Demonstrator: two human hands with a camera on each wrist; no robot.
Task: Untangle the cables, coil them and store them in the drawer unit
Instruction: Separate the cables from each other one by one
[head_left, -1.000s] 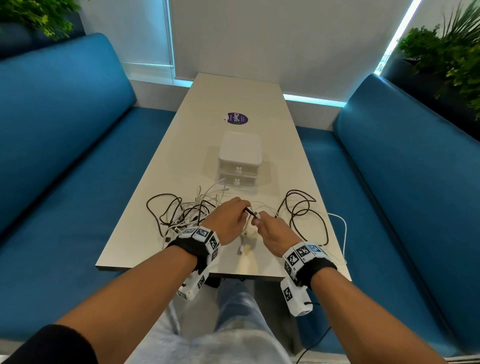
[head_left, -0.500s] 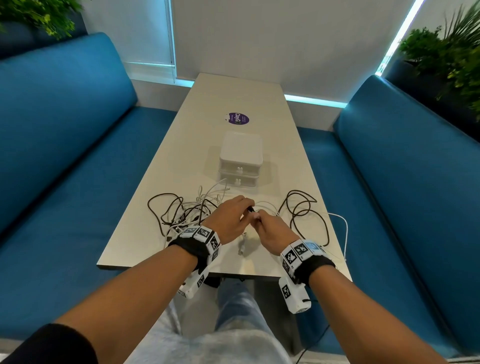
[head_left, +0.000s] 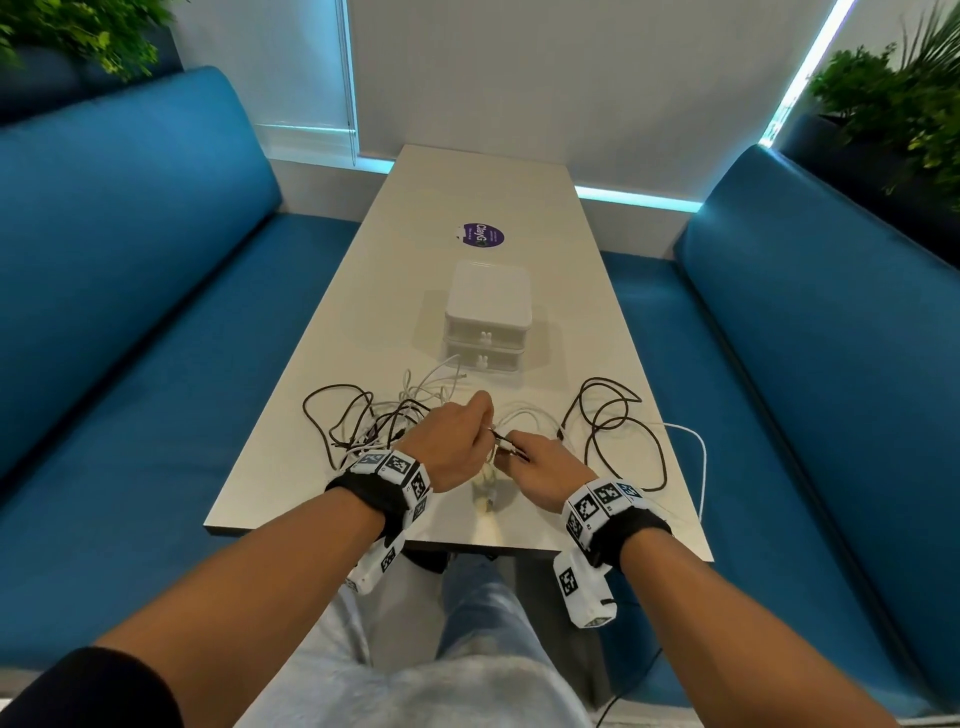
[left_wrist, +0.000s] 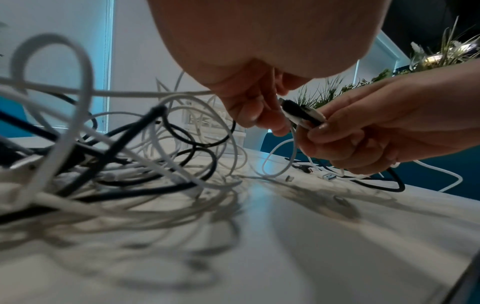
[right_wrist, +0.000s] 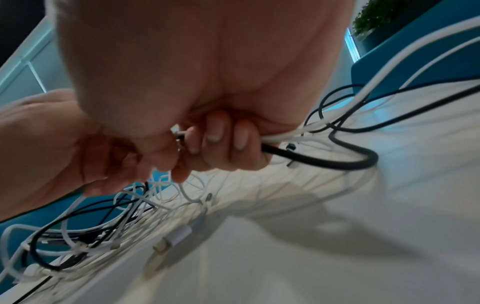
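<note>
The job is at its first stage, the untangling: nothing is coiled and the white drawer unit (head_left: 487, 306) stands with both drawers closed, further up the bench (head_left: 467, 176) behind the cables. The right hand (head_left: 545, 467) is curled round a bundle, a black cable (right_wrist: 337, 162) and at least one white cable (right_wrist: 285, 136) running out of the fist, with a black plug (left_wrist: 298, 112) and a pale one poking out toward the other hand. The left hand (head_left: 452, 441) has its fingertips pinched at those plug ends, seemingly picking one strand out. By my reckoning the next move calls for drawing that one end free of the bundle while the right hand keeps hold of the rest, then following it through the knot. The main tangle (head_left: 374, 421) lies to the left on the bench, black and white strands looped through each other; a looser run of black loops (head_left: 613, 415) lies to the right. Counted: one drawer unit with two drawers, two hands, and several cables in two colours, though I cannot tell their number while they are knotted.
</note>
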